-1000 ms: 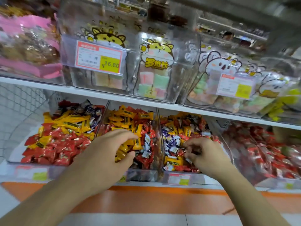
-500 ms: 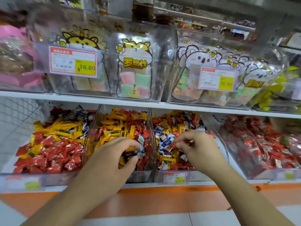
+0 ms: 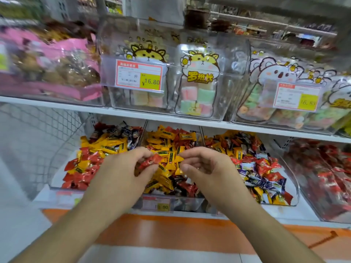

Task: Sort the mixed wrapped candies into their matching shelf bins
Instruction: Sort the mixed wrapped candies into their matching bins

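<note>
Three clear bins on the lower shelf hold mixed wrapped candies. The left bin has red and yellow ones, the middle bin mostly yellow with some red, the right bin red, yellow and blue-white. My left hand is over the middle bin and pinches a red wrapped candy between thumb and fingers. My right hand hovers beside it over the same bin, fingers loosely curled, palm turned left, with nothing visible in it.
A fourth bin of red candies stands at the far right. The upper shelf carries clear bins of marshmallow bags with price tags. White wire mesh closes the left end. An orange strip runs below the shelf edge.
My right hand moved left from the right bin to the middle one. My left hand lifted out of the middle bin, now pinching a red candy. The view shifted right and down.
</note>
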Demonstrator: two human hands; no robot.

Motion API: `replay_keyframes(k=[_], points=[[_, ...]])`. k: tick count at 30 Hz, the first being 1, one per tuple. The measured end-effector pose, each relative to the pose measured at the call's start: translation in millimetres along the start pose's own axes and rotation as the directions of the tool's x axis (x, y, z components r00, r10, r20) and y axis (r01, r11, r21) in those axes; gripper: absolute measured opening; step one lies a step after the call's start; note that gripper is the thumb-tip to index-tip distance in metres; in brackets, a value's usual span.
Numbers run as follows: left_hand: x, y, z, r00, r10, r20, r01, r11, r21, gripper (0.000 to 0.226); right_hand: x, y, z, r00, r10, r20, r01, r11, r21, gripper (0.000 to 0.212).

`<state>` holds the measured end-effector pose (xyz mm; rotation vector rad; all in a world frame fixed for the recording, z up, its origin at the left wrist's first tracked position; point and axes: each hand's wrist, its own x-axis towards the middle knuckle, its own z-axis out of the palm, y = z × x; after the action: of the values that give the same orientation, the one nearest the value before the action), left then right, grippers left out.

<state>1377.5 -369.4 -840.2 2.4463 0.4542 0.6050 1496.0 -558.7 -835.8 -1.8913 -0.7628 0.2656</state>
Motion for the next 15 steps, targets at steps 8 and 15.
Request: replay_keyframes(k=[8,15], points=[[8,-30,-17,0.996,-0.073,0.059,0.061,0.979,0.193,0.061,11,22,-19,0.996,0.0,-0.093,-0.023,0.971,-0.24,0.025],[5,3,20,0.982,0.125,0.14,-0.125,0.992,-0.01,0.051,27,77,-82,0.961,0.053,-0.272,-0.216,0.759,-0.614,0.033]])
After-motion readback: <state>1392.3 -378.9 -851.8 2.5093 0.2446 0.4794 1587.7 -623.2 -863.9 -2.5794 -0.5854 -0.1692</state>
